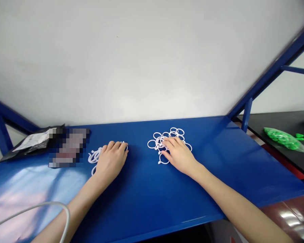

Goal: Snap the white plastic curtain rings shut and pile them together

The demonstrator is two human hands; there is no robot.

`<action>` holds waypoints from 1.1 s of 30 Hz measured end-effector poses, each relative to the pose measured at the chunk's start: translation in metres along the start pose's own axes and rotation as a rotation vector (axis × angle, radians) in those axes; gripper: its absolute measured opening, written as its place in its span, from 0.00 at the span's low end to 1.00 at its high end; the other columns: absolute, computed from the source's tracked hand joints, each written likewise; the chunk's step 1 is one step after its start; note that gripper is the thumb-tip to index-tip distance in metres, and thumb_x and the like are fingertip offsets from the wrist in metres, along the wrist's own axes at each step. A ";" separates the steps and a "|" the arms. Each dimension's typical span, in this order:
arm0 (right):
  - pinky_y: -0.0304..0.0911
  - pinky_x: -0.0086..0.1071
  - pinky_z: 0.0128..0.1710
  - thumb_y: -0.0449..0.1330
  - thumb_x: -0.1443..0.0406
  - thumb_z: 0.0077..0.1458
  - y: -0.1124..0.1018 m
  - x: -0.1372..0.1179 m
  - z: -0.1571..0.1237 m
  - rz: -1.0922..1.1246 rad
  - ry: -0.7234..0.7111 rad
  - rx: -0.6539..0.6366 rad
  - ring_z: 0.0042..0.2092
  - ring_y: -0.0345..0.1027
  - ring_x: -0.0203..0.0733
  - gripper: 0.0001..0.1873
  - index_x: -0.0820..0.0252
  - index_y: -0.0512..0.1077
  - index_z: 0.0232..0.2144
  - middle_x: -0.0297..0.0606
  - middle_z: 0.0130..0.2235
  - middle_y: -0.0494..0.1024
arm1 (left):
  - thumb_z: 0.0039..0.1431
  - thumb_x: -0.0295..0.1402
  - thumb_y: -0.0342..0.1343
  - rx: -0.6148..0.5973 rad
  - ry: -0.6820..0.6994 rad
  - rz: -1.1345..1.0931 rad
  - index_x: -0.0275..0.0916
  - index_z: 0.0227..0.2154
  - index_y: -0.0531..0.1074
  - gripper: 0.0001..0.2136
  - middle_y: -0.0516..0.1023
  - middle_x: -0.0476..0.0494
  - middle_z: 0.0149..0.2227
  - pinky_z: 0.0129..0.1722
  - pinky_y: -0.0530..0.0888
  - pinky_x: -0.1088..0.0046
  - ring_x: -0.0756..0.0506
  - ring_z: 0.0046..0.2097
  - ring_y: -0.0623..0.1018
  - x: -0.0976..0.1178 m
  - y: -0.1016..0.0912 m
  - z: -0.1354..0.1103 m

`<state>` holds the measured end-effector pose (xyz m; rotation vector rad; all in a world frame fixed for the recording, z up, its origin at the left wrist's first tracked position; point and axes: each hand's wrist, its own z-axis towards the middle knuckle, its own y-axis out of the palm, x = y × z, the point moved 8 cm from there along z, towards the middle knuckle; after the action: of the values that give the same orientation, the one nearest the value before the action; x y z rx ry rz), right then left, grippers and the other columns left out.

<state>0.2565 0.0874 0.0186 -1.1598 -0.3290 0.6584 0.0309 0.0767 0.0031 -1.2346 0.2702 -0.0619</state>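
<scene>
Two piles of thin white plastic rings lie on a blue shelf. My left hand rests palm down on the left pile of rings, fingers curled over it and covering part of it. My right hand lies on the right pile of loose rings, fingers stretched out flat across them. Whether either hand has a ring pinched underneath is hidden.
A black bag with a white label lies at the shelf's back left. A white cable loops at the front left. Blue frame posts stand at the right. A bag of green pieces sits on a black table to the right.
</scene>
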 end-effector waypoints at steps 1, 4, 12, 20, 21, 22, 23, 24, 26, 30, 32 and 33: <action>0.70 0.52 0.56 0.63 0.63 0.64 0.002 -0.001 0.000 -0.001 0.002 -0.021 0.56 0.69 0.57 0.16 0.63 0.75 0.52 0.47 0.55 0.78 | 0.68 0.31 0.51 -0.006 0.006 -0.005 0.36 0.47 0.77 0.12 0.82 0.37 0.41 0.41 0.69 0.57 0.33 0.45 0.76 0.000 0.001 0.000; 0.69 0.52 0.57 0.64 0.62 0.64 0.004 -0.004 -0.001 -0.005 -0.005 -0.049 0.58 0.69 0.57 0.18 0.62 0.74 0.54 0.47 0.57 0.77 | 0.68 0.29 0.50 -0.003 0.025 -0.028 0.37 0.47 0.78 0.12 0.82 0.38 0.42 0.41 0.68 0.58 0.34 0.45 0.76 0.001 0.002 0.000; 0.68 0.52 0.58 0.62 0.66 0.65 0.003 -0.012 -0.003 -0.027 -0.079 -0.017 0.61 0.66 0.59 0.11 0.62 0.76 0.49 0.43 0.51 0.81 | 0.69 0.30 0.49 0.051 0.075 -0.070 0.38 0.46 0.78 0.12 0.83 0.39 0.41 0.41 0.65 0.59 0.35 0.44 0.75 0.001 0.003 -0.002; 0.69 0.50 0.55 0.64 0.66 0.63 -0.013 -0.019 -0.006 0.073 -0.100 0.042 0.56 0.67 0.56 0.08 0.61 0.77 0.45 0.45 0.50 0.79 | 0.69 0.31 0.49 0.220 0.030 -0.192 0.39 0.47 0.75 0.11 0.82 0.43 0.36 0.39 0.65 0.61 0.38 0.40 0.76 0.003 -0.018 -0.001; 0.69 0.50 0.55 0.64 0.66 0.63 -0.015 -0.020 -0.006 0.090 -0.102 0.065 0.56 0.67 0.56 0.08 0.61 0.77 0.45 0.45 0.51 0.79 | 0.68 0.31 0.49 0.247 0.008 -0.263 0.39 0.47 0.75 0.11 0.82 0.44 0.36 0.39 0.66 0.62 0.39 0.40 0.76 0.003 -0.022 -0.001; 0.69 0.51 0.55 0.64 0.66 0.63 -0.018 -0.020 -0.006 0.107 -0.103 0.089 0.56 0.67 0.56 0.08 0.61 0.77 0.45 0.45 0.50 0.79 | 0.67 0.31 0.49 0.265 -0.014 -0.347 0.39 0.47 0.74 0.10 0.81 0.45 0.36 0.39 0.67 0.64 0.41 0.39 0.76 0.002 -0.026 -0.001; 0.69 0.50 0.55 0.63 0.66 0.64 -0.021 -0.021 -0.006 0.125 -0.103 0.111 0.55 0.68 0.55 0.08 0.61 0.77 0.45 0.45 0.50 0.79 | 0.66 0.31 0.50 0.274 -0.034 -0.436 0.40 0.46 0.73 0.10 0.80 0.46 0.35 0.38 0.68 0.66 0.43 0.38 0.76 0.002 -0.029 -0.002; 0.69 0.50 0.54 0.62 0.66 0.64 -0.023 -0.023 -0.006 0.146 -0.100 0.131 0.54 0.68 0.54 0.08 0.61 0.76 0.45 0.45 0.50 0.79 | 0.66 0.31 0.51 0.276 -0.047 -0.526 0.40 0.46 0.73 0.09 0.79 0.47 0.35 0.36 0.69 0.68 0.44 0.37 0.76 0.002 -0.031 -0.002; 0.70 0.49 0.53 0.61 0.65 0.66 -0.026 -0.025 -0.005 0.206 -0.084 0.154 0.52 0.70 0.52 0.10 0.61 0.75 0.48 0.46 0.49 0.79 | 0.65 0.31 0.52 0.260 -0.052 -0.691 0.41 0.45 0.72 0.09 0.77 0.49 0.34 0.34 0.70 0.71 0.47 0.33 0.75 0.005 -0.033 -0.004; 0.70 0.48 0.56 0.57 0.64 0.68 -0.026 -0.031 -0.005 0.381 -0.044 0.145 0.56 0.71 0.49 0.18 0.58 0.69 0.59 0.45 0.55 0.78 | 0.66 0.33 0.53 0.112 -0.007 -1.042 0.41 0.44 0.71 0.07 0.76 0.47 0.37 0.38 0.75 0.71 0.49 0.36 0.76 0.022 -0.032 -0.011; 0.69 0.48 0.58 0.56 0.63 0.69 -0.024 -0.034 -0.006 0.473 -0.030 0.120 0.59 0.69 0.48 0.21 0.57 0.66 0.62 0.45 0.57 0.77 | 0.66 0.34 0.54 0.003 0.005 -1.235 0.41 0.43 0.71 0.06 0.76 0.45 0.39 0.39 0.76 0.72 0.48 0.38 0.77 0.033 -0.032 -0.015; 0.69 0.47 0.58 0.56 0.63 0.69 -0.022 -0.036 -0.007 0.522 -0.027 0.106 0.59 0.70 0.47 0.20 0.56 0.67 0.61 0.44 0.57 0.77 | 0.67 0.34 0.54 -0.049 0.010 -1.321 0.41 0.42 0.71 0.05 0.76 0.45 0.39 0.38 0.77 0.72 0.48 0.38 0.77 0.038 -0.032 -0.017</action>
<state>0.2395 0.0545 0.0396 -1.1411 -0.0064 1.1339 0.0668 0.0427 0.0219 -1.2753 -0.5784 -1.1965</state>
